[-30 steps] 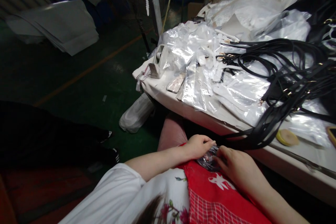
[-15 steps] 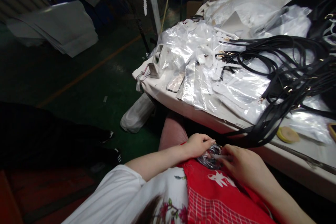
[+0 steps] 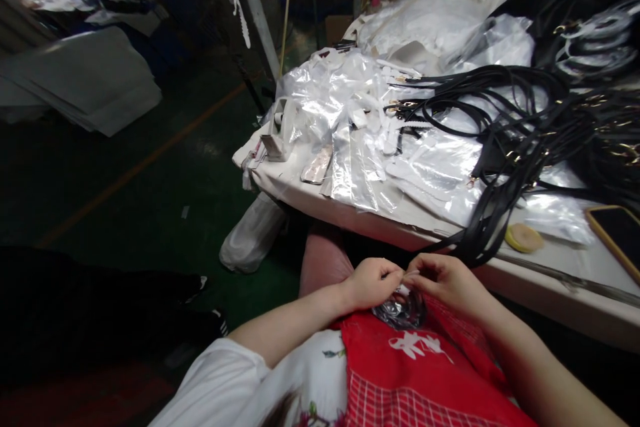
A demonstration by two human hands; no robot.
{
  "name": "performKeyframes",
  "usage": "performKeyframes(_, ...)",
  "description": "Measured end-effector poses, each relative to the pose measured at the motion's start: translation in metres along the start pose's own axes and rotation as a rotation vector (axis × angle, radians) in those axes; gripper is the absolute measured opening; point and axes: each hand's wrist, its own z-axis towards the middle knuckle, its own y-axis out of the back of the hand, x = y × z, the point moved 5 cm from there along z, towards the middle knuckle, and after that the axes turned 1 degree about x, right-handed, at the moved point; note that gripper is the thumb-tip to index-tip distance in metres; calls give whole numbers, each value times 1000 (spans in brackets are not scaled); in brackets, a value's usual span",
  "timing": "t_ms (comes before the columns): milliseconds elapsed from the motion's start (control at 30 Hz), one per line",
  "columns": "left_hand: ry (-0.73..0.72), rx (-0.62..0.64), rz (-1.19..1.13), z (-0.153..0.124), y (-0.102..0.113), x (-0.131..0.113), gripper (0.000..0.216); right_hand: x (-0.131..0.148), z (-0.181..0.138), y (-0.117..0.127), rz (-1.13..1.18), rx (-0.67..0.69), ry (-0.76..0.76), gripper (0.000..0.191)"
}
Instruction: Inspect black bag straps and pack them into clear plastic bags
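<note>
On my lap, over a red apron (image 3: 415,367), lies a small clear plastic bag with a dark coiled strap inside (image 3: 400,310). My left hand (image 3: 373,280) and my right hand (image 3: 445,280) meet just above it, both with fingers pinched on the bag's top edge. A bundle of black straps (image 3: 510,180) hangs off the table edge right behind my right hand.
The white table (image 3: 550,280) carries several clear plastic bags (image 3: 350,120), a tape dispenser (image 3: 275,140), a tape roll (image 3: 523,238) and a phone (image 3: 617,233). A wrapped bundle (image 3: 253,233) lies on the green floor. White sheets (image 3: 90,80) are stacked far left.
Both hands have lifted from lying on the bag to pinching its top edge. The view has swung to the right, and the phone now shows.
</note>
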Motion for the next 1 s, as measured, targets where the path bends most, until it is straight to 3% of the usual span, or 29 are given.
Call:
performKeyframes(167, -25, -46, 100, -1, 1, -10, 34, -26, 12, -4, 376, -105, -99, 34)
performKeyframes(300, -228, -119, 207, 0, 4, -31, 33, -40, 22, -17, 507, -84, -160, 56)
performKeyframes(433, -361, -56, 203, 0, 0, -44, 40, -40, 22, -21, 614, -131, -139, 47)
performKeyframes(533, -378, -57, 286, 0, 1, -45, 41, -35, 19, -11, 577, -237, -116, 43)
performKeyframes(700, -385, -251, 416, 1, 20, -49, 39, -26, 11, 11, 437, -366, -84, 37)
performKeyframes(867, -381, -99, 465, 14, 19, -49, 38, -26, 1, 16, 384, -417, -97, 36)
performKeyframes(1000, -367, -112, 462, 22, 15, -46, 44, -19, -4, 16, 198, -396, 22, 36)
